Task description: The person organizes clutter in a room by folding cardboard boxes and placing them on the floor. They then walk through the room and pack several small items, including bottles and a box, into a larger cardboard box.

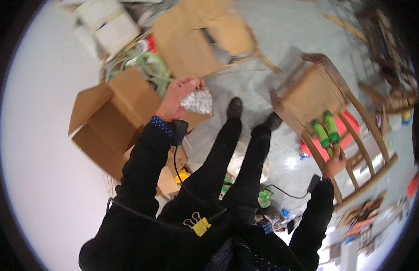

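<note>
My left hand [177, 98] grips a crumpled silvery item [198, 101], perhaps foil or bubble wrap, beside an open cardboard box [104, 122]. Off to the right, my right hand [334, 166] holds two green bottles [325, 130] by their necks, side by side. The bottles lie against or just over the rear of the seat of a wooden chair [314, 95], close to its back slats; whether they rest on it I cannot tell. Each wrist carries a small black device with a cable. A yellow binder clip [200, 226] is fastened at my dark clothing.
A large cardboard piece or box [185, 50] lies ahead, near coiled pale green tubing [155, 69]. A red object [348, 130] shows behind the chair. Green packets [264, 197] lie by my legs. Dark wooden furniture [389, 54] stands at the far right, and a white wall [43, 135] rises at left.
</note>
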Action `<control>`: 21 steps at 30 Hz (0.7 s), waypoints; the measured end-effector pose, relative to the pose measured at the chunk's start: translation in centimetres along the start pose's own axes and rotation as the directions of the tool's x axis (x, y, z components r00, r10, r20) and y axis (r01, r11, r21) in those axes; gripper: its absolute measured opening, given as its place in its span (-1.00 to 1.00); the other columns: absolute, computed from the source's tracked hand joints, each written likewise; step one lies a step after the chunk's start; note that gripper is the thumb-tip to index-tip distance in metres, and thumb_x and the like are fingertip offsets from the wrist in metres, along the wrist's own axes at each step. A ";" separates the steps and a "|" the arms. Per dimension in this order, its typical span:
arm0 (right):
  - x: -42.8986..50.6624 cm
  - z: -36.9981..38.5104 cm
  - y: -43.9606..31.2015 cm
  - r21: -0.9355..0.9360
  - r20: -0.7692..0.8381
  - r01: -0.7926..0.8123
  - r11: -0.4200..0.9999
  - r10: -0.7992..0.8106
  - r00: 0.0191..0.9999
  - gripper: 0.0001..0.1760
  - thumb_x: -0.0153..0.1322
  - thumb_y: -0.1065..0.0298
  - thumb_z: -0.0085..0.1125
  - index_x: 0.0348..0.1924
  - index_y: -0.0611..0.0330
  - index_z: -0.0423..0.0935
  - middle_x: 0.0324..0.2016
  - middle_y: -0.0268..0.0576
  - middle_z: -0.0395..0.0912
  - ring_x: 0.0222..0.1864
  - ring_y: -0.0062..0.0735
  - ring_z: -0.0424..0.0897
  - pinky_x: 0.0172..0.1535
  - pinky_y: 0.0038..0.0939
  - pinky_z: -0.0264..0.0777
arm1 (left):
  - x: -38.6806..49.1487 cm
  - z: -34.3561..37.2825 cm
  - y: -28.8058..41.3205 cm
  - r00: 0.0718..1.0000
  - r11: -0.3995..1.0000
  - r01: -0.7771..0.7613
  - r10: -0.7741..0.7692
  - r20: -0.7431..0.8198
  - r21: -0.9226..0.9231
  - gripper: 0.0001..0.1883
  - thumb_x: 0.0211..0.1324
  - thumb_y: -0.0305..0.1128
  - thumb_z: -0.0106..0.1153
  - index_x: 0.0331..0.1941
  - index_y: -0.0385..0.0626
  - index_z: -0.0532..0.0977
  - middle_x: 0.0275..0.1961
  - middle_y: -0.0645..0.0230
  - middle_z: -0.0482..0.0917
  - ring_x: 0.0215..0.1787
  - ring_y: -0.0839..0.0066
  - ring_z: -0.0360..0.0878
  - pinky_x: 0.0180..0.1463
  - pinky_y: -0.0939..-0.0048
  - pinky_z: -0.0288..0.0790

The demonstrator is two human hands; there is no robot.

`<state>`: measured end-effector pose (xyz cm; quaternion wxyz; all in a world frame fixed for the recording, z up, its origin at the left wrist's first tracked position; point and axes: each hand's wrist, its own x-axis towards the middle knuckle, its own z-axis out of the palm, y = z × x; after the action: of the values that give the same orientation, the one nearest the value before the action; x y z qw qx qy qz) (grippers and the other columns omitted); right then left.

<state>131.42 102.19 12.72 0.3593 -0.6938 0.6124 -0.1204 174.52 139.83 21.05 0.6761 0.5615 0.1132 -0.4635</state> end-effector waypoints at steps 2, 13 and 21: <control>-1.1 0.8 -2.3 -0.001 0.026 -0.054 0.999 0.054 0.998 -0.60 0.47 0.21 0.16 -0.12 0.49 0.60 -0.34 -0.02 0.68 -0.32 -0.36 0.61 -0.26 -0.33 0.50 | -3.1 -5.0 2.9 0.974 0.981 -0.186 0.192 -0.120 0.054 -0.79 0.32 -0.32 0.12 -0.17 -0.26 0.53 -0.22 0.22 0.62 -0.19 0.42 0.63 -0.10 0.35 0.54; 0.3 2.9 -3.8 -0.284 -0.043 0.046 0.958 -0.061 0.997 -0.54 0.42 0.13 0.19 -0.19 0.52 0.63 -0.41 0.15 0.68 -0.41 -0.12 0.64 -0.27 -0.16 0.49 | -16.4 -26.7 3.8 0.510 0.945 -0.223 0.323 -0.798 0.240 -0.83 0.31 -0.40 0.12 -0.14 -0.25 0.55 -0.28 0.30 0.63 -0.29 0.41 0.64 -0.25 0.32 0.56; 0.1 3.1 -3.8 -0.102 -0.113 -0.069 0.992 0.057 0.992 -0.59 0.40 0.21 0.22 -0.20 0.54 0.63 -0.43 0.10 0.69 -0.39 -0.27 0.66 -0.28 -0.27 0.51 | -15.4 -29.4 -3.3 0.375 0.995 -0.013 0.098 -0.922 0.100 -0.95 0.20 -0.46 0.16 -0.36 -0.16 0.53 -0.43 0.43 0.54 -0.47 0.53 0.52 -0.44 0.46 0.40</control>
<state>136.25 103.17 12.96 0.2913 -0.6845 0.6584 -0.1145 174.50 173.13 19.15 0.4910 0.7530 0.4348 -0.0522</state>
